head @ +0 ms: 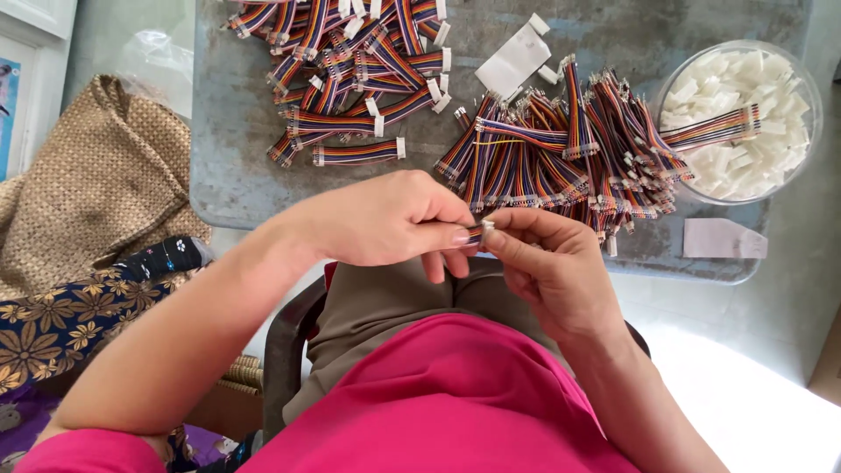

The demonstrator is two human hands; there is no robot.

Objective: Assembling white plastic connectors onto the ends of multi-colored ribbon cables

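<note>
Landmark: grey tray [236, 175], set just ahead of the lap.

Far left of the tray: woven tan bag [96, 184], floral cloth [61, 315] below it; untouched.

On the tray's upper left: heap of rainbow ribbon cables with white plugs fitted [350, 70]; looks like the finished pile.

Just off the tray's near edge, over the lap: left hand [385, 219] pinched shut on one short ribbon cable [474, 234], thumb and forefinger clamping its end; rest of the cable hidden in the fist.

Touching that same cable end: right hand [552, 271], fingertips nipping a small white connector [487, 225] right at the wire tips; remaining fingers curled loosely.

Step in hand, as a judgement: mating connector to cable end, parts meeting but seating not confirmable; too small to tell.

On the tray's middle right: second heap of ribbon cables [561, 149], mostly bare-ended, apparently the stock awaiting plugs; white paper slip [512, 61] above it.

At the tray's right edge: clear round bowl [810, 88] of loose white connectors [727, 166], one cable draped over its rim.

Off the tray's near right corner: pale card [723, 238].

Next move calls for: straight push along the wire axis, pins aligned to slots, steady counter-grip from the left; skew likely to bend pins.
</note>
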